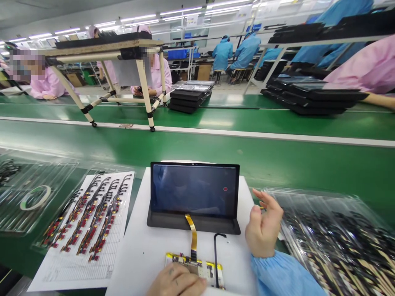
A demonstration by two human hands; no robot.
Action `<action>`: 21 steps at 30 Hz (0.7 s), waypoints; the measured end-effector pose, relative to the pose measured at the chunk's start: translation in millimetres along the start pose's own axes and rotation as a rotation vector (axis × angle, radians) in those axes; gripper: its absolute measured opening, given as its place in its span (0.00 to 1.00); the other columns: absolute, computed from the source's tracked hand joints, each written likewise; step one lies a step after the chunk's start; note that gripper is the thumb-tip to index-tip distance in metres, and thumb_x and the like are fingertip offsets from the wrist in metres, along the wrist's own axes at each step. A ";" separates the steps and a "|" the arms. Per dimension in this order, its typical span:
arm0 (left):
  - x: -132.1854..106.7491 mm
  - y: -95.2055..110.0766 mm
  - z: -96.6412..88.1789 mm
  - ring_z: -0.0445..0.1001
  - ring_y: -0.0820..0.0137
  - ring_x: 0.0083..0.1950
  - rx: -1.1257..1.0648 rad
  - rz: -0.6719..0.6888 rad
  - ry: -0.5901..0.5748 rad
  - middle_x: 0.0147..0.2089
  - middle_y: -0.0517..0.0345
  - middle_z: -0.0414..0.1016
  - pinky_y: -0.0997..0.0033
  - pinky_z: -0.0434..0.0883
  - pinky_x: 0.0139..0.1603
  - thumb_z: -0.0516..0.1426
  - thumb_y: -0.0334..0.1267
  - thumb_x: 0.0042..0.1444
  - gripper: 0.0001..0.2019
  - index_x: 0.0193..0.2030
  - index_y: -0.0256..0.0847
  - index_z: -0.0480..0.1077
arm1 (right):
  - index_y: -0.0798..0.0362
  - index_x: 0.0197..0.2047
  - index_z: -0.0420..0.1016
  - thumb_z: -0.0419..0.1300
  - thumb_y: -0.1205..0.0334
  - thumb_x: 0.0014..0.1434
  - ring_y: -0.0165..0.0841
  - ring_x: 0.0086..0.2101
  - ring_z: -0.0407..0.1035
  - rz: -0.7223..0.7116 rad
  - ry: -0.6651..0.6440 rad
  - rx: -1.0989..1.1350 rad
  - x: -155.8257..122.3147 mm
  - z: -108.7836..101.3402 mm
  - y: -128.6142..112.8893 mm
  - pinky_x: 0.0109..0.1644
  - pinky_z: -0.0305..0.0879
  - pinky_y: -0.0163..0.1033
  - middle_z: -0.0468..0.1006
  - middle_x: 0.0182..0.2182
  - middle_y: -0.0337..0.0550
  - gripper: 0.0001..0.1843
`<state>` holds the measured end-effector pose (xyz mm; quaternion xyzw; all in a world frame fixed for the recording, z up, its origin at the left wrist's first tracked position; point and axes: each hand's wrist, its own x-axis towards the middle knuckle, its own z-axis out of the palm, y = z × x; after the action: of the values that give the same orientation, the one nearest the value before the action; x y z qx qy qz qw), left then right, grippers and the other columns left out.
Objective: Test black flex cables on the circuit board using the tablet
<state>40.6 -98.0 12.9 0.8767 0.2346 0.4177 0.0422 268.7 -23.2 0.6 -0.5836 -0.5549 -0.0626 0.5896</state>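
A tablet screen leans upright in a dark stand on the white work surface. From its foot, a gold flex cable runs down to a circuit board edged with yellow tape. My left hand lies over the lower left of this board, fingers bent together on it, their undersides hidden. A thin black cable with a hooked upper end crosses the board's right side. Right of the screen, my right hand is raised with thumb and fingers apart and no visible object in it.
Clear trays of flex cables lie at right. Small wired parts rest on a paper sheet at left, beside a tape roll. Beyond the green bench stand a pipe-frame rack, stacked black panels and several co-workers.
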 end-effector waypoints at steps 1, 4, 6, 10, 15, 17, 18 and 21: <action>-1.8 -0.6 0.6 0.70 0.73 0.27 -0.003 0.004 -0.008 0.30 0.54 0.74 0.75 0.70 0.29 0.42 0.30 0.66 0.14 0.42 0.28 0.67 | 0.56 0.53 0.62 0.47 0.58 0.63 0.41 0.45 0.63 0.002 0.002 -0.002 0.0 0.0 0.0 0.45 0.58 0.48 0.69 0.45 0.52 0.18; -6.3 -1.9 3.6 0.70 0.72 0.29 0.005 0.020 -0.025 0.30 0.53 0.74 0.75 0.70 0.31 0.43 0.28 0.65 0.13 0.43 0.28 0.67 | 0.56 0.53 0.63 0.47 0.57 0.63 0.41 0.44 0.63 0.018 -0.001 -0.006 0.1 -0.1 0.2 0.45 0.58 0.48 0.69 0.45 0.52 0.18; -5.4 -2.0 4.9 0.71 0.73 0.28 0.023 0.025 -0.017 0.30 0.55 0.74 0.75 0.70 0.31 0.43 0.27 0.65 0.12 0.43 0.28 0.67 | 0.56 0.52 0.63 0.47 0.56 0.63 0.41 0.43 0.64 0.029 -0.005 -0.016 0.2 -0.4 0.4 0.45 0.58 0.48 0.69 0.45 0.52 0.19; 2.6 -0.9 3.9 0.70 0.75 0.27 0.045 0.005 0.008 0.28 0.57 0.74 0.77 0.69 0.30 0.42 0.29 0.66 0.14 0.40 0.29 0.67 | 0.56 0.52 0.64 0.47 0.55 0.62 0.41 0.42 0.64 0.045 -0.006 -0.031 0.8 -0.8 0.2 0.44 0.59 0.48 0.70 0.44 0.52 0.19; 4.2 -1.1 2.8 0.70 0.74 0.27 0.054 0.014 0.016 0.28 0.56 0.74 0.77 0.70 0.30 0.42 0.28 0.66 0.13 0.40 0.29 0.67 | 0.55 0.51 0.64 0.47 0.57 0.62 0.40 0.42 0.63 0.028 0.000 -0.015 1.2 -0.6 0.8 0.44 0.58 0.47 0.70 0.44 0.51 0.18; 1.4 -1.5 3.2 0.71 0.74 0.27 0.045 0.014 -0.001 0.29 0.55 0.74 0.76 0.70 0.30 0.42 0.29 0.66 0.14 0.41 0.29 0.67 | 0.55 0.52 0.64 0.48 0.58 0.62 0.40 0.43 0.63 0.023 -0.002 0.008 0.9 -0.7 1.7 0.45 0.57 0.47 0.69 0.45 0.51 0.17; -0.7 -1.8 3.5 0.71 0.73 0.27 0.044 0.013 -0.012 0.29 0.55 0.74 0.76 0.70 0.29 0.41 0.30 0.66 0.15 0.41 0.29 0.67 | 0.55 0.53 0.63 0.48 0.59 0.62 0.40 0.43 0.63 0.020 -0.003 0.023 0.8 -0.9 2.0 0.45 0.57 0.46 0.69 0.45 0.50 0.17; -9.2 -3.4 4.8 0.72 0.73 0.29 0.053 0.033 -0.075 0.31 0.54 0.75 0.76 0.71 0.31 0.40 0.32 0.67 0.16 0.44 0.28 0.68 | 0.54 0.53 0.63 0.48 0.61 0.63 0.38 0.44 0.63 0.001 0.000 0.045 1.3 -1.7 2.1 0.45 0.58 0.44 0.69 0.45 0.48 0.16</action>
<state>37.9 -98.5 2.3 0.8964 0.2292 0.3789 0.0206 271.6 -23.1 0.8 -0.5704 -0.5558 -0.0500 0.6027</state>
